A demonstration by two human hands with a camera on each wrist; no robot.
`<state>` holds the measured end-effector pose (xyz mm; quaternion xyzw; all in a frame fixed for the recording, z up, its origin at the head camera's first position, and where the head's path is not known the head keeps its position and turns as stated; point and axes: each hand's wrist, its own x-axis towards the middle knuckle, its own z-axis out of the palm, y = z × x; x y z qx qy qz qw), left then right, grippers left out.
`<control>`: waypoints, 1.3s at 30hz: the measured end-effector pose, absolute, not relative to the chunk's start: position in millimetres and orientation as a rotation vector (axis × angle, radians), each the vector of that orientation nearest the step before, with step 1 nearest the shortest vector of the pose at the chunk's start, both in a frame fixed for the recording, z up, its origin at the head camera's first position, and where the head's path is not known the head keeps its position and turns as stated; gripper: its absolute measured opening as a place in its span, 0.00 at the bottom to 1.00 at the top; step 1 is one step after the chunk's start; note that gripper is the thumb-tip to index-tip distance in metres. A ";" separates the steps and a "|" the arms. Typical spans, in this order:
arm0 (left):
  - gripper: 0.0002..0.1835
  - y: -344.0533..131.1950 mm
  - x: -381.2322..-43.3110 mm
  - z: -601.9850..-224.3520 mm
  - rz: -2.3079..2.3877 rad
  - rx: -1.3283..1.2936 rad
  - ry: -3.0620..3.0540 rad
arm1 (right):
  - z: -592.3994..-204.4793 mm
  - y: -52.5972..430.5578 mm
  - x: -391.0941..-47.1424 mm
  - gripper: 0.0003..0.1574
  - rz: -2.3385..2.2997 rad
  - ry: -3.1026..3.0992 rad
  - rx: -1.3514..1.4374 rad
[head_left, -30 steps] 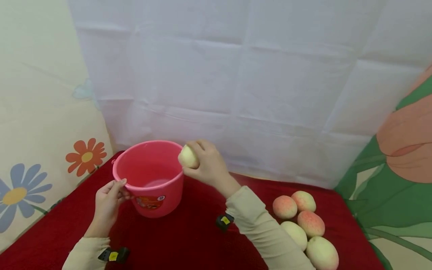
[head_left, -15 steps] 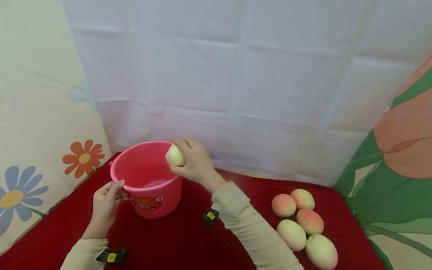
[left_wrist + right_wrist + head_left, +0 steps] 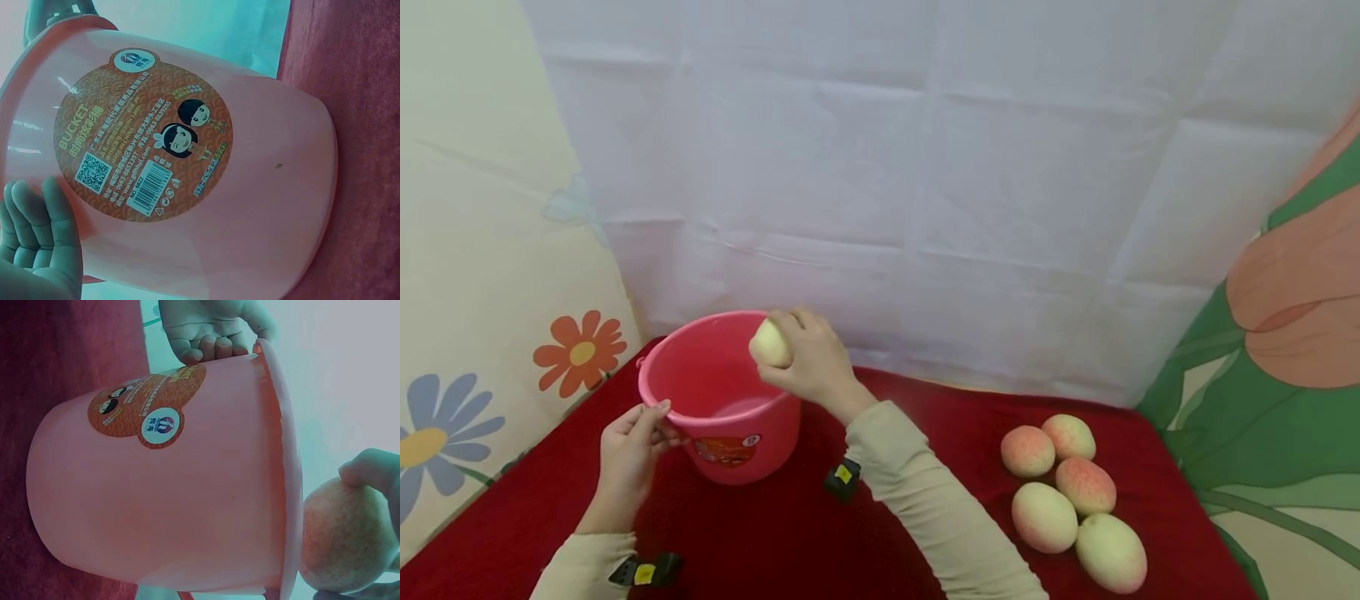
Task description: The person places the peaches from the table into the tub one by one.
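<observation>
A pink bucket (image 3: 741,454) with an orange label (image 3: 144,134) stands upright on the red cloth. At its near left rim my left hand (image 3: 631,454) pinches the edge, thumb on top and fingers against the outer wall. My right hand (image 3: 812,358) grips a pale yellow peach (image 3: 771,344) over the right part of the bucket's mouth. In the right wrist view the peach (image 3: 347,534) is just beyond the rim, with thumb and fingers around it. The bucket's inside shows bare pink walls; part of its floor is hidden.
Several peaches, among them a reddish one (image 3: 1027,451) and a pale one (image 3: 1111,553), lie together on the right of the red cloth (image 3: 775,542). A white sheet (image 3: 880,167) hangs behind. Flower-printed cloth (image 3: 467,250) borders the left side.
My right hand has carried the peach leftward, from beside the bucket's right rim to over its opening. The left hand keeps its hold on the rim. The view has shifted slightly.
</observation>
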<state>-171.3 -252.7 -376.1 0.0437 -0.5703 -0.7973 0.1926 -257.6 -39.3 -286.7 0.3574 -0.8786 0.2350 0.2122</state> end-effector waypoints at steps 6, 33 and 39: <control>0.15 -254.8 -170.2 -375.1 -2.230 0.108 -1.592 | -288.0 -49.3 -257.1 0.38 0.659 -2.450 1.010; 0.14 -248.3 -171.4 -377.5 -2.197 0.136 -1.612 | -264.9 -71.9 -254.2 0.40 0.380 -2.575 1.111; 0.14 -246.0 -169.4 -376.4 -2.197 0.143 -1.612 | -257.1 -77.4 -255.0 0.41 0.313 -2.616 1.138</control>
